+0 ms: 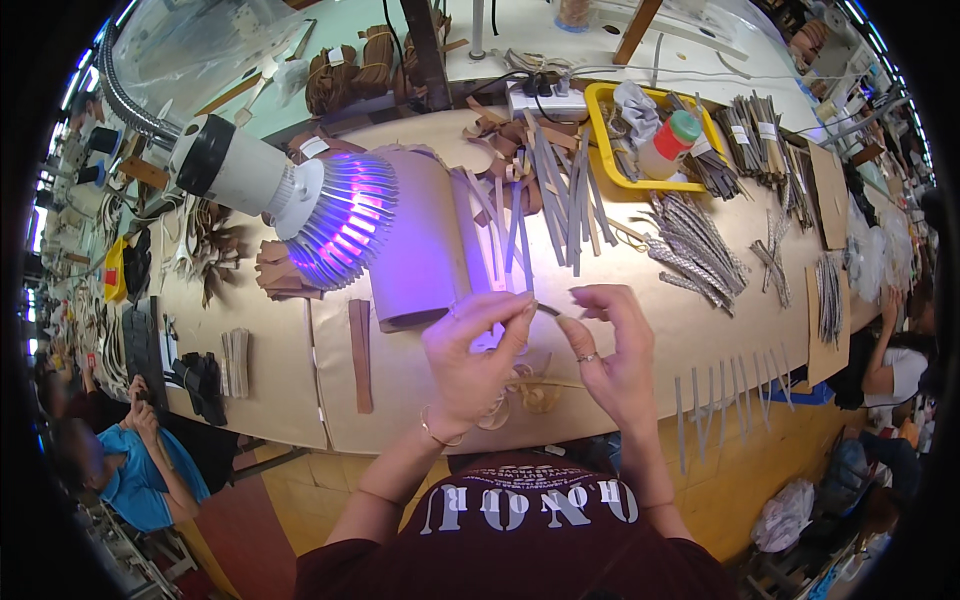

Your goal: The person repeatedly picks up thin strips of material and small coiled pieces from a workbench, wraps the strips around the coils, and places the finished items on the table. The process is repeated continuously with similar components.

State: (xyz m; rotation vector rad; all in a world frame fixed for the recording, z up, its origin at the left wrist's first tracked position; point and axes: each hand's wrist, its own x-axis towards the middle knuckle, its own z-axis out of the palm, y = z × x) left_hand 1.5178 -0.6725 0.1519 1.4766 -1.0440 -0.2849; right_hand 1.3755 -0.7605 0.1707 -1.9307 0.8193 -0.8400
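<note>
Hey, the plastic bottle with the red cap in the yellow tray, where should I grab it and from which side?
Grip the bottle around its pale body, just below the red cap, coming from above on the side nearer you. It lies tilted in the yellow tray, cap toward the far right, with crumpled grey material against its far left side, so the near side looks the most open.

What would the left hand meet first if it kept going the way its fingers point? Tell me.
The left hand points up and right, pinching a small dark strip. Straight on, it would likely first meet the right hand's fingertips at the strip's other end; beyond lie loose grey strips, though depth is unclear.
</note>
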